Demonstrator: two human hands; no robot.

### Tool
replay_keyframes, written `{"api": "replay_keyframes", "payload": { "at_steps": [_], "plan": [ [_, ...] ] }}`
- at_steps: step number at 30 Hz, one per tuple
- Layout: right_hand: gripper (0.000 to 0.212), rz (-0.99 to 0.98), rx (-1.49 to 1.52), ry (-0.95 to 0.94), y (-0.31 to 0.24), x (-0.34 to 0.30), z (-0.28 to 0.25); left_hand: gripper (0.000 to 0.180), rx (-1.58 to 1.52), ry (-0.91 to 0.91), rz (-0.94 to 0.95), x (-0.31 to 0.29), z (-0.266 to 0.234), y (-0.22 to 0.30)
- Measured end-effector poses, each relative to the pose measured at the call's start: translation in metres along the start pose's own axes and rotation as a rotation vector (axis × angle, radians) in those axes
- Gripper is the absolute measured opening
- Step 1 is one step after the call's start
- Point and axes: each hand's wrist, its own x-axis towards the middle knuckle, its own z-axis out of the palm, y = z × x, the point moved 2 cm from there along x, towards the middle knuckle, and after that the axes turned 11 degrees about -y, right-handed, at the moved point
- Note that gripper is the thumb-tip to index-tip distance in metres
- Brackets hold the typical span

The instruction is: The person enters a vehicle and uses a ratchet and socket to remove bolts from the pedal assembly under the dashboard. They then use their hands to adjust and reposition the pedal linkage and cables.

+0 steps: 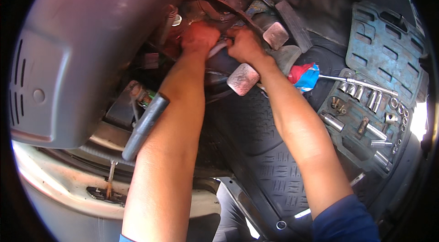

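Both arms reach up beneath the dashboard to a spot among metal linkages behind the pedals. My left hand (201, 36), tinted by red light, is closed in a fist; whatever it grips is hidden. Just right of it, my right hand (246, 46) has its fingers curled in, and what they hold is too dark and small to name. A pale, curved hose-like piece (218, 48) shows between the hands. One worn pedal pad (243, 79) lies below my right hand, beside the forearm. Another pedal pad (275, 35) sits to the right of that hand, with a long accelerator pedal (293, 25) beyond.
A socket set case (386, 43) lies open at right, with sockets and a ratchet extension (361, 83) on it. Next to it is a red and blue packet (304, 77). A dark lever handle (145, 127) stands against my left forearm. Black rubber matting (281, 169) covers the floor.
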Motion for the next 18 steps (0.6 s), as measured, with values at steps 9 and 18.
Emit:
{"api": "replay_keyframes", "payload": {
  "at_steps": [9,18],
  "plan": [
    [0.042,0.034,0.276,-0.001,0.01,0.029,0.0,0.042,-0.158,0.024,-0.21,-0.011,0.017,0.002],
    [0.027,-0.031,0.481,0.062,0.041,0.027,-0.001,0.054,0.039,-0.316,-0.084,0.015,0.03,-0.014]
  ]
}}
